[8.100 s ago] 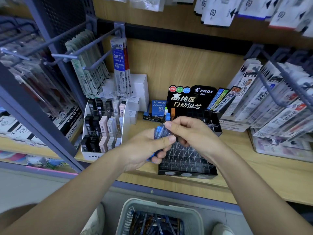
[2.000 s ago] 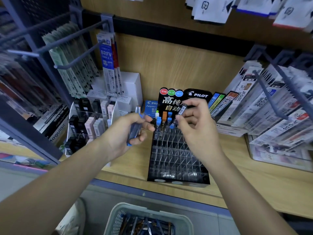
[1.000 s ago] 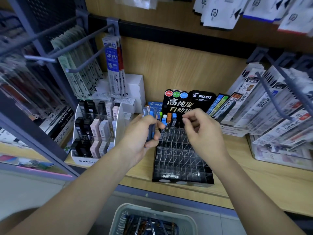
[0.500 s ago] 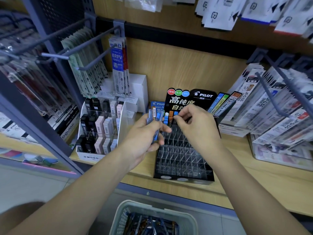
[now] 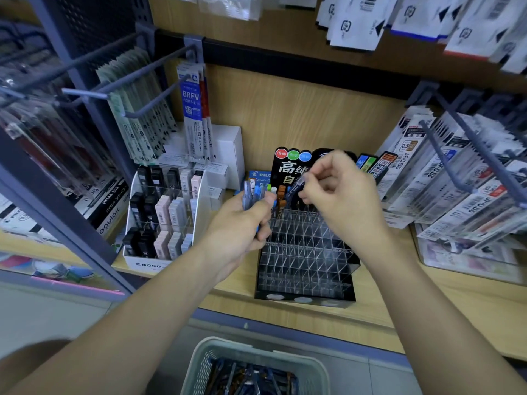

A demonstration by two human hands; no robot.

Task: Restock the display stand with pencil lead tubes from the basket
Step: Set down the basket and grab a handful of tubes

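Note:
A black display stand (image 5: 305, 269) with a clear grid of slots sits on the wooden shelf; only its back row holds a few tubes with orange, blue and green caps (image 5: 281, 192). My left hand (image 5: 242, 223) grips a small bundle of blue-capped pencil lead tubes (image 5: 252, 195) at the stand's back left corner. My right hand (image 5: 339, 201) pinches one dark lead tube (image 5: 296, 188), tilted over the back rows. A pale plastic basket (image 5: 256, 357) with more tubes is below the shelf, at the frame's bottom.
A white MONO eraser display (image 5: 162, 218) stands left of the stand. Refill packs hang from hooks (image 5: 159, 101) at upper left. Clear bins of pen refills (image 5: 467, 201) crowd the right. White boxes (image 5: 228, 149) sit behind, against the wooden back panel.
My right hand has lifted from the stand's back row and now holds a single dark tube above it. My left hand has stayed beside the stand with its bundle.

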